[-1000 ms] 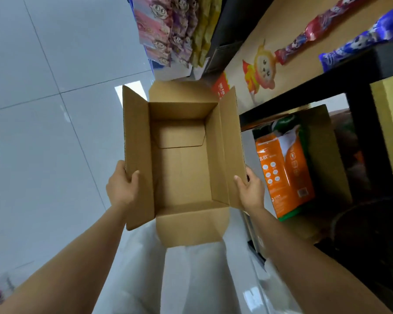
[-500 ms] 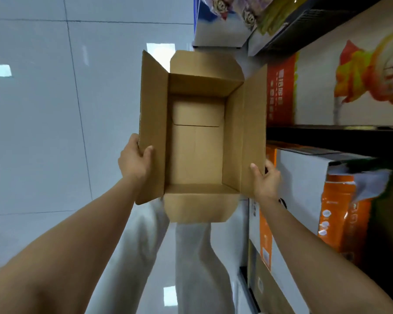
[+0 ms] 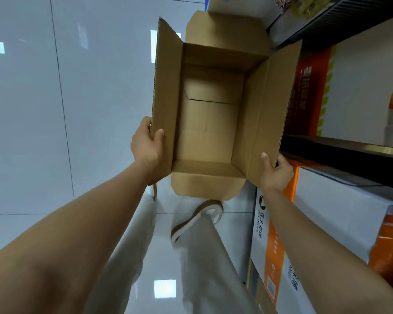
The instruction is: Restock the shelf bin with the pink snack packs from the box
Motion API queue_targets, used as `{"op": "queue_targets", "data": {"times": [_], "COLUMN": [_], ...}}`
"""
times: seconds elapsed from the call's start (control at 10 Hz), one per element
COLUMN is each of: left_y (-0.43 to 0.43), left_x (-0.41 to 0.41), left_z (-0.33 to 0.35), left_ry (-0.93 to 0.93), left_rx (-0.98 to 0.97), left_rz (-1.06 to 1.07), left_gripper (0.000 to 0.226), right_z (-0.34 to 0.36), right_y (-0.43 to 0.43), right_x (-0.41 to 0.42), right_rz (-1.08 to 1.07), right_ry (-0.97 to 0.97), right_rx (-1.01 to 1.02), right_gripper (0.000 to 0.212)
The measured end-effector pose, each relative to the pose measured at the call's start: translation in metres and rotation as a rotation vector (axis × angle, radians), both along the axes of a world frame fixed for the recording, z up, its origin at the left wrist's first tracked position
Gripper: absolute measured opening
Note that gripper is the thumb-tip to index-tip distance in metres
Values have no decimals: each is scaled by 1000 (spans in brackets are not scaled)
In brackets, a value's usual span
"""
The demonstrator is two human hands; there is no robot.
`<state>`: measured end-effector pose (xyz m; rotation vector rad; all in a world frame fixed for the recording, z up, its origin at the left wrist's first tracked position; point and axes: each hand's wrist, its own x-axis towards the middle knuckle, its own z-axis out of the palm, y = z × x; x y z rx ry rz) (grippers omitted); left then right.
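Head view: glossy tiled floor (image 3: 66,98) spreads wide on the left of the box (image 3: 211,123). On the right, a dark shelf (image 3: 340,146) edge and orange-and-white cartons (image 3: 327,211) stand just beside its right flap. The plain brown cardboard box is held in the air above the person's legs, flaps spread, bottom panels showing. The left grip (image 3: 146,146) clasps the left flap, and the right grip (image 3: 276,172) clasps the right flap.

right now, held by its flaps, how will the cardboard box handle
Probably light: the cardboard box shows only a bare bottom. May flex, since the left hand and right hand pinch just its side flaps. Matte card, probably not slippery.
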<state>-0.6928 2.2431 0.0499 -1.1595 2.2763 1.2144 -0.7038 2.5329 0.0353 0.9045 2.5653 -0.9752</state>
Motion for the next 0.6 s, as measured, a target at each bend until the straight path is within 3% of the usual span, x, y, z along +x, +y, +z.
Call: {"op": "queue_targets", "data": {"times": [0.3,0.5,0.6], "left_y": [-11,-20,-23], "left_x": [8,24,37], "left_z": [7,54,84], "left_ry": [-58,-140,-167], "left_rx": [31,62,85], "left_rz": [-20,-65,-139], "left_gripper": [23,32,29], "right_z": [11,59,91], "right_y": [2,-8,-16], "right_x": [-2,1,17], "right_rz": [-4,-93,-46], "right_ry": [43,97,33], "right_rx": [5,-95,-81], "right_gripper": [25,28,22]}}
